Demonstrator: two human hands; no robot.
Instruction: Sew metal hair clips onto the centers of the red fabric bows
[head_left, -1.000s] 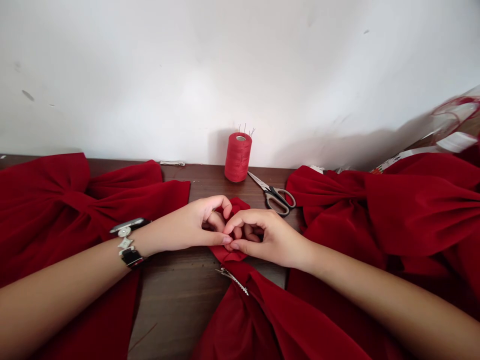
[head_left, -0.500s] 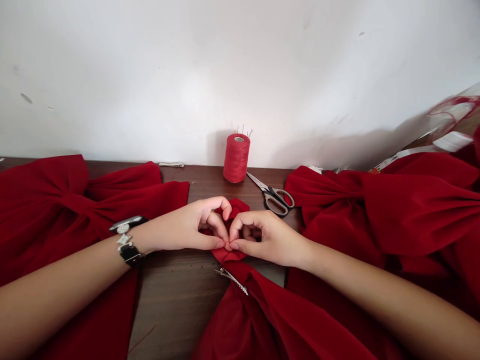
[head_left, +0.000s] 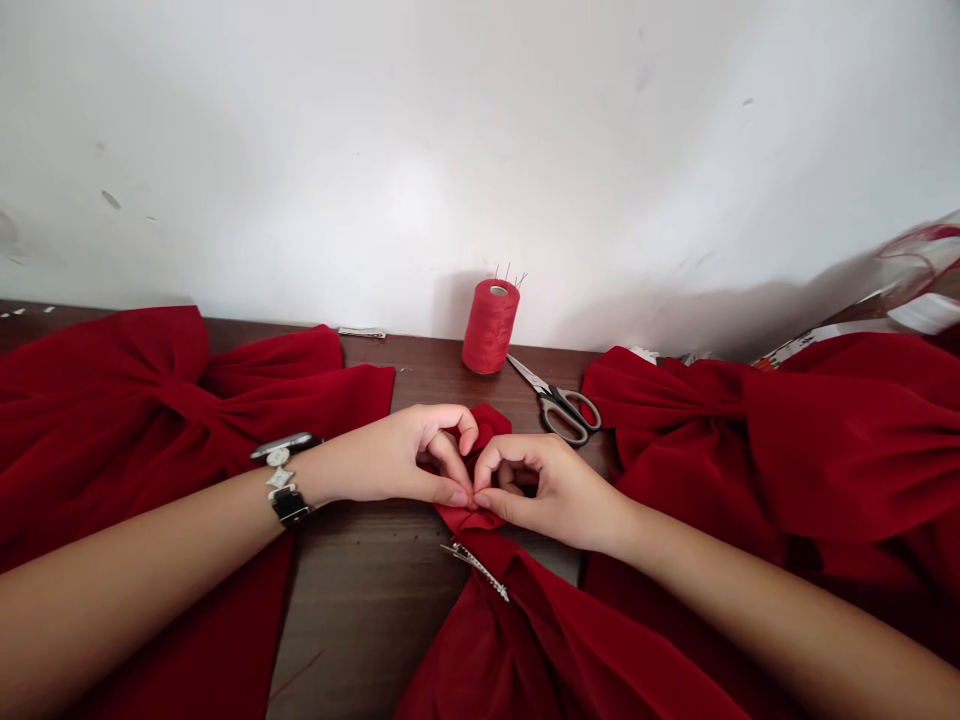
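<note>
At one table [head_left: 345, 590], one clip [head_left: 481, 573], one spool [head_left: 490, 330], two hands [head_left: 412, 457] [head_left: 559, 492] pinching red cloth [head_left: 487, 524]

The near fabric [head_left: 570, 640] looks like smooth, matt cloth; its clip [head_left: 481, 572], shiny metal; the table [head_left: 345, 600], grained wood.

1. Place type: sewing work area; home or workshop cannot be determined.
2. Work surface: dark wooden table [head_left: 352, 600], set against a marked white wall [head_left: 405, 130].
3. Indicators: thread spool [head_left: 490, 330] topped with needles [head_left: 508, 272], scissors [head_left: 551, 392], large red fabric bows [head_left: 184, 400] on both sides.
</note>
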